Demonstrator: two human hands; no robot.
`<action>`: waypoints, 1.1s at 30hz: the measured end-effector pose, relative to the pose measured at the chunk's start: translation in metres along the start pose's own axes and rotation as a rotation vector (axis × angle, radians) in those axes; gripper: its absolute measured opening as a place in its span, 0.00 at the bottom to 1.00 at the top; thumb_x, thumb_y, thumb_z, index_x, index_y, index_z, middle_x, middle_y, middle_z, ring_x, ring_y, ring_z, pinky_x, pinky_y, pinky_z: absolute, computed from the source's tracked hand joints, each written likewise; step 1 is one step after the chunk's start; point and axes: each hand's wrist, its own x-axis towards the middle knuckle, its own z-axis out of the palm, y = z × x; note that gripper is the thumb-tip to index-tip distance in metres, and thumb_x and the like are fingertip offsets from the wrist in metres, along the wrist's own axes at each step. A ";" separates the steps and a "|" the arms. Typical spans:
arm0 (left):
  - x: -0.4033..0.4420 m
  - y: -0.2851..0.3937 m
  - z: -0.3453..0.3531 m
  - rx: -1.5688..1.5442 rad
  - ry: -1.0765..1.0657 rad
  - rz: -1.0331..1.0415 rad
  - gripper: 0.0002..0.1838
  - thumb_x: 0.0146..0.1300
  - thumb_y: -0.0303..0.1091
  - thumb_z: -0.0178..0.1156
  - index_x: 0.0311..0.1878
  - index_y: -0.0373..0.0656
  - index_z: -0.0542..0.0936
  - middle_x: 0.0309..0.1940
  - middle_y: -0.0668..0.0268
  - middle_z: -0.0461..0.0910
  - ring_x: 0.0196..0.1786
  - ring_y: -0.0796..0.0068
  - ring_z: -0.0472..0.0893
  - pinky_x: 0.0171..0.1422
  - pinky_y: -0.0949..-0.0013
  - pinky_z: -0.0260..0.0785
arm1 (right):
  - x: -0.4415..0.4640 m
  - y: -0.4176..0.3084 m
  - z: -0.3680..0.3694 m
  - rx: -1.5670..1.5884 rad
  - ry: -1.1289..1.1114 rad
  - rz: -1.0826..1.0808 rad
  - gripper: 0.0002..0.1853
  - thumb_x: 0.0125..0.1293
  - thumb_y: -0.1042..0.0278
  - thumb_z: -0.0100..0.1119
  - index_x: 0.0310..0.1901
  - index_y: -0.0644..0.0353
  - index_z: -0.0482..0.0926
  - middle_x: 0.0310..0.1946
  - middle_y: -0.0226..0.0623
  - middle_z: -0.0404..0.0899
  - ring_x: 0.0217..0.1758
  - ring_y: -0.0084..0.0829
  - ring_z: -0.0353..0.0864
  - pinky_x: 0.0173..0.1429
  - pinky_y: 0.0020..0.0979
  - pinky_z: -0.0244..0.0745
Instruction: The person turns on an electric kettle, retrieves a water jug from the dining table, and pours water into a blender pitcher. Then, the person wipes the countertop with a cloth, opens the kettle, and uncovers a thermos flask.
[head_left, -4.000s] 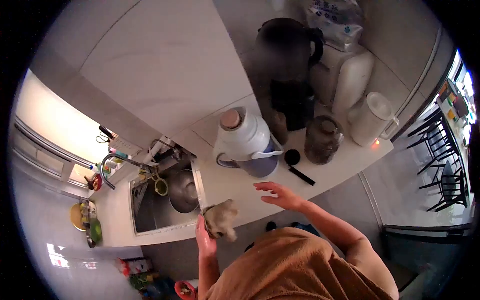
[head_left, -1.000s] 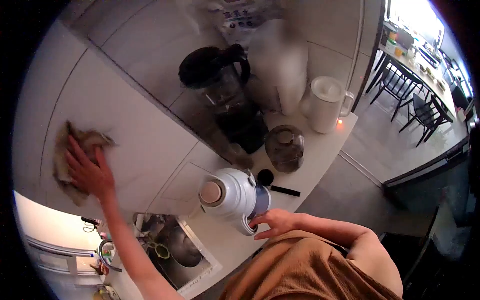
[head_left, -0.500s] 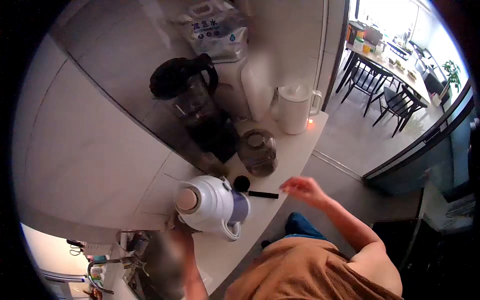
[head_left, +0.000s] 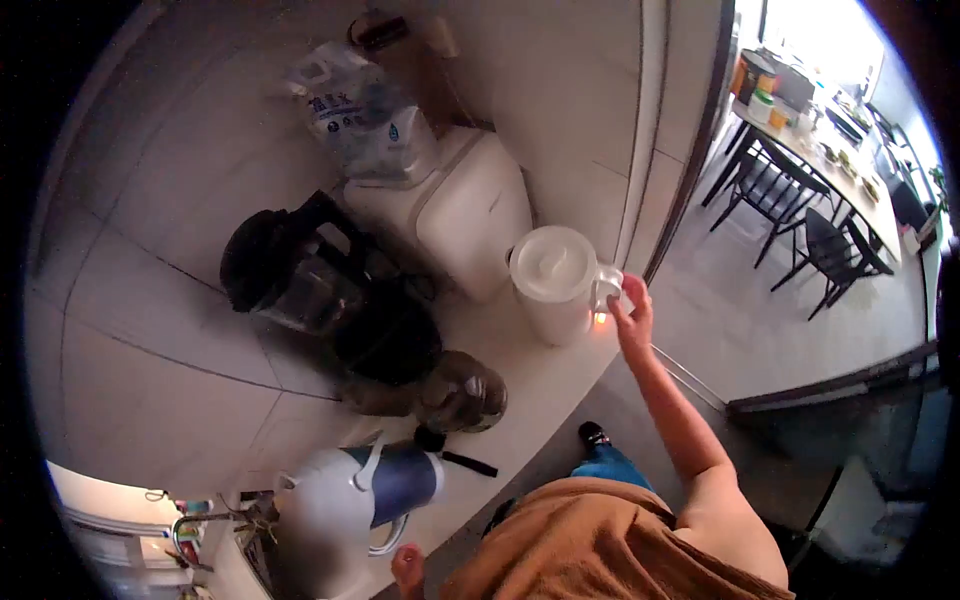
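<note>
Touching handle (head_left: pixel 606 284) of white pitcher (head_left: pixel 553 290) on counter (head_left: pixel 528 382), right hand (head_left: pixel 635 322) at its 3 o'clock, can't tell if clamping; left hand (head_left: pixel 408 568) is hanging apart at 7 o'clock near flask (head_left: pixel 405 488), grip unclear. Looking like handle-grip step; next move is calling for full finger wrap

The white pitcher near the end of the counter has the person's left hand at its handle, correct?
Not quite: it is the right hand at the handle of the white pitcher, near the end of the counter, as the head view shows.
</note>
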 end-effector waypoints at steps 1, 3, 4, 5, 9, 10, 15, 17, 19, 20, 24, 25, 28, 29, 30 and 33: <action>-0.018 0.021 0.021 -0.227 -0.091 -0.076 0.15 0.56 0.41 0.63 0.41 0.41 0.83 0.30 0.62 0.83 0.34 0.75 0.81 0.39 0.70 0.72 | 0.003 0.007 0.005 -0.073 0.028 0.071 0.19 0.62 0.75 0.60 0.55 0.62 0.71 0.50 0.36 0.75 0.54 0.27 0.71 0.55 0.28 0.68; -0.054 0.063 0.070 -0.204 -0.145 -0.323 0.15 0.59 0.44 0.63 0.42 0.42 0.83 0.31 0.64 0.83 0.34 0.77 0.80 0.40 0.71 0.72 | 0.005 0.000 0.031 0.105 0.166 0.164 0.09 0.64 0.75 0.58 0.45 0.65 0.73 0.37 0.29 0.76 0.41 0.21 0.72 0.46 0.24 0.69; -0.059 0.068 0.084 -0.207 -0.127 -0.350 0.15 0.59 0.44 0.63 0.42 0.42 0.83 0.31 0.64 0.83 0.34 0.77 0.80 0.40 0.71 0.72 | 0.011 -0.005 0.036 0.109 0.138 0.180 0.09 0.64 0.75 0.58 0.45 0.65 0.73 0.37 0.29 0.76 0.41 0.21 0.72 0.46 0.24 0.69; -0.059 0.067 0.105 -0.182 -0.190 -0.367 0.15 0.61 0.43 0.63 0.43 0.42 0.82 0.31 0.64 0.83 0.34 0.77 0.79 0.40 0.71 0.72 | 0.017 -0.008 0.040 0.154 0.188 0.151 0.06 0.65 0.73 0.58 0.40 0.65 0.74 0.32 0.27 0.74 0.37 0.20 0.70 0.42 0.23 0.68; -0.082 0.120 0.139 -0.257 -0.184 -0.225 0.12 0.64 0.40 0.62 0.45 0.42 0.82 0.32 0.62 0.83 0.34 0.77 0.79 0.41 0.70 0.72 | 0.036 -0.001 0.044 0.260 0.250 0.159 0.12 0.67 0.67 0.61 0.26 0.62 0.75 0.22 0.21 0.70 0.29 0.15 0.65 0.34 0.22 0.62; -0.086 0.136 0.142 -0.283 -0.160 -0.169 0.12 0.64 0.39 0.62 0.45 0.43 0.82 0.32 0.62 0.83 0.35 0.76 0.80 0.41 0.70 0.72 | 0.040 -0.004 0.043 0.360 0.238 0.165 0.13 0.66 0.66 0.62 0.25 0.61 0.76 0.23 0.20 0.70 0.30 0.14 0.64 0.33 0.22 0.61; -0.062 0.190 0.132 -0.150 -0.160 -0.078 0.10 0.64 0.34 0.62 0.45 0.40 0.82 0.35 0.60 0.84 0.37 0.75 0.81 0.42 0.70 0.73 | 0.064 0.010 0.037 0.410 0.139 0.212 0.07 0.65 0.69 0.62 0.29 0.60 0.80 0.29 0.24 0.80 0.32 0.15 0.75 0.38 0.21 0.70; -0.061 0.263 0.127 -0.225 -0.059 -0.024 0.10 0.64 0.32 0.61 0.45 0.39 0.82 0.36 0.59 0.83 0.38 0.75 0.81 0.43 0.71 0.73 | 0.075 0.003 0.035 0.418 0.096 0.217 0.08 0.66 0.70 0.61 0.28 0.59 0.80 0.28 0.23 0.79 0.31 0.15 0.74 0.37 0.22 0.69; -0.061 0.365 0.102 -0.215 0.083 0.127 0.09 0.65 0.29 0.60 0.45 0.37 0.82 0.36 0.60 0.84 0.39 0.75 0.81 0.44 0.73 0.72 | 0.079 -0.017 0.032 0.454 0.027 0.212 0.08 0.66 0.72 0.60 0.27 0.59 0.79 0.26 0.23 0.78 0.30 0.13 0.74 0.35 0.21 0.67; -0.055 0.408 0.090 -0.160 0.102 0.208 0.08 0.65 0.28 0.59 0.45 0.37 0.82 0.36 0.61 0.84 0.40 0.75 0.81 0.44 0.74 0.72 | 0.081 -0.027 0.030 0.454 0.010 0.210 0.08 0.66 0.72 0.60 0.27 0.59 0.79 0.26 0.23 0.78 0.30 0.13 0.74 0.35 0.21 0.67; -0.022 0.500 0.070 -0.107 0.186 0.565 0.11 0.61 0.24 0.61 0.47 0.39 0.81 0.39 0.59 0.83 0.38 0.65 0.82 0.43 0.69 0.73 | 0.088 -0.068 0.029 0.420 -0.088 0.243 0.08 0.65 0.72 0.62 0.27 0.57 0.79 0.26 0.21 0.77 0.30 0.12 0.73 0.34 0.19 0.66; -0.016 0.529 0.062 -0.056 0.177 0.663 0.12 0.61 0.24 0.61 0.48 0.40 0.81 0.41 0.59 0.83 0.40 0.64 0.82 0.45 0.68 0.73 | 0.090 -0.080 0.032 0.432 -0.119 0.287 0.12 0.65 0.71 0.63 0.23 0.57 0.75 0.23 0.21 0.73 0.28 0.13 0.68 0.32 0.22 0.63; 0.014 0.587 0.060 0.102 0.155 0.965 0.16 0.59 0.27 0.63 0.52 0.40 0.79 0.41 0.57 0.81 0.41 0.57 0.80 0.44 0.63 0.73 | 0.085 -0.104 0.034 0.409 -0.179 0.363 0.17 0.64 0.69 0.64 0.18 0.56 0.70 0.20 0.20 0.69 0.25 0.14 0.63 0.30 0.24 0.59; 0.021 0.603 0.065 0.096 0.163 0.961 0.16 0.59 0.27 0.63 0.52 0.40 0.79 0.41 0.57 0.81 0.41 0.57 0.80 0.44 0.63 0.73 | 0.082 -0.107 0.033 0.373 -0.197 0.405 0.18 0.64 0.68 0.65 0.18 0.55 0.70 0.20 0.19 0.69 0.25 0.14 0.62 0.29 0.24 0.57; 0.026 0.619 0.070 0.196 0.208 0.978 0.15 0.59 0.30 0.64 0.50 0.41 0.78 0.39 0.58 0.81 0.41 0.57 0.80 0.42 0.61 0.73 | 0.079 -0.106 0.032 0.368 -0.206 0.402 0.18 0.64 0.68 0.65 0.18 0.55 0.70 0.20 0.19 0.69 0.25 0.14 0.62 0.29 0.24 0.57; 0.038 0.633 0.094 0.396 0.233 0.970 0.16 0.60 0.38 0.63 0.47 0.41 0.75 0.35 0.58 0.81 0.37 0.57 0.80 0.37 0.59 0.73 | 0.067 -0.115 0.034 0.360 -0.307 0.331 0.13 0.62 0.77 0.60 0.21 0.55 0.70 0.23 0.19 0.72 0.27 0.13 0.65 0.32 0.21 0.59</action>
